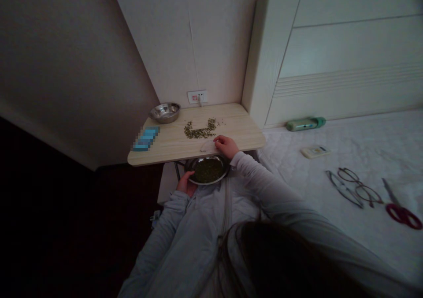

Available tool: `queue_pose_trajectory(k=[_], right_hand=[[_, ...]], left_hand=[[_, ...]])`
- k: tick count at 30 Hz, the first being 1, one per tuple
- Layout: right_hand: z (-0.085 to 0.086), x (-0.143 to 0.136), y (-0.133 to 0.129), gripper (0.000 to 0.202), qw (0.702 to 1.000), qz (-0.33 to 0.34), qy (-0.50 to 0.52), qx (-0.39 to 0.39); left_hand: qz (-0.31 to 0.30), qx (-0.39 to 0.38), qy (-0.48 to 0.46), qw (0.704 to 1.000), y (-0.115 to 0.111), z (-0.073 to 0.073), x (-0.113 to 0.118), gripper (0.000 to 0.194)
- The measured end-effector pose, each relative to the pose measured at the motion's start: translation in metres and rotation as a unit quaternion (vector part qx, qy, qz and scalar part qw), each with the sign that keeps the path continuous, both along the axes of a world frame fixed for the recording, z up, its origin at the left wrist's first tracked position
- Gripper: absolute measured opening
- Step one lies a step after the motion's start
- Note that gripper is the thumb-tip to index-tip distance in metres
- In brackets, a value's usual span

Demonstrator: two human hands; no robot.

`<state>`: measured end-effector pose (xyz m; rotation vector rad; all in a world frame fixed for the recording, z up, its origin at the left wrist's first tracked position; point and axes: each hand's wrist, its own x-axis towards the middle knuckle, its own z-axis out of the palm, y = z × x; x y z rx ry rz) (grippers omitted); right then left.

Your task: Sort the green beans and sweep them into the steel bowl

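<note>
The wooden tabletop (pixel 172 150) stands against the wall, with a shallow steel bowl (pixel 165 113) at its far left corner and a pixelated bluish rectangle (pixel 145 139) near its left edge. A wall socket (pixel 197 96) with something plugged in sits just above the far edge. To the right, a quilted bed cover (pixel 297 179) carries a green case or bottle (pixel 306 124) by the headboard (pixel 340 51), a pale remote-like device (pixel 315 151), two pairs of glasses, one thin-framed brown (pixel 360 187) and one dark (pixel 344 189), and scissors (pixel 403 214) with dark red handles, blades slightly apart. Dark hair (pixel 280 254) hangs over the lower part of the view, hiding some of the lap and sleeve. Small green and brownish granules (pixel 199 133) lie in a rough U on the tabletop, a few stray bits scattered at its right end; their kind is too small to tell. More dark green granules cover the inside of a round steel basin (pixel 208 184), which is just below the tabletop's near edge, over the lap. The left hand (pixel 187 185) grips the basin's left rim, thumb over the top. The right hand (pixel 226 146), above the near edge, pinches a thin, translucent piece (pixel 209 146) between bent fingers; its exact form is unclear.
</note>
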<state>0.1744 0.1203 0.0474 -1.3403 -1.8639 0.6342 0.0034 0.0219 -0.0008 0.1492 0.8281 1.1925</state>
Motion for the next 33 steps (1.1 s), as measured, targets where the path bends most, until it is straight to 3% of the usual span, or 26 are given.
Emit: queue_pose_trajectory(k=[13, 22, 33], right_hand=[[0.001, 0.0, 0.0, 0.023, 1.0, 0.002, 0.015, -0.01], [0.0, 0.0, 0.001, 0.022, 1.0, 0.007, 0.023, -0.014], [0.001, 0.0, 0.0, 0.023, 1.0, 0.004, 0.014, -0.007]], left_hand=[[-0.001, -0.01, 0.017, 1.0, -0.003, 0.01, 0.003, 0.023], [0.002, -0.004, 0.01, 1.0, 0.0, 0.004, 0.001, 0.024], [0.008, -0.004, 0.024, 1.0, -0.001, 0.006, 0.003, 0.024]])
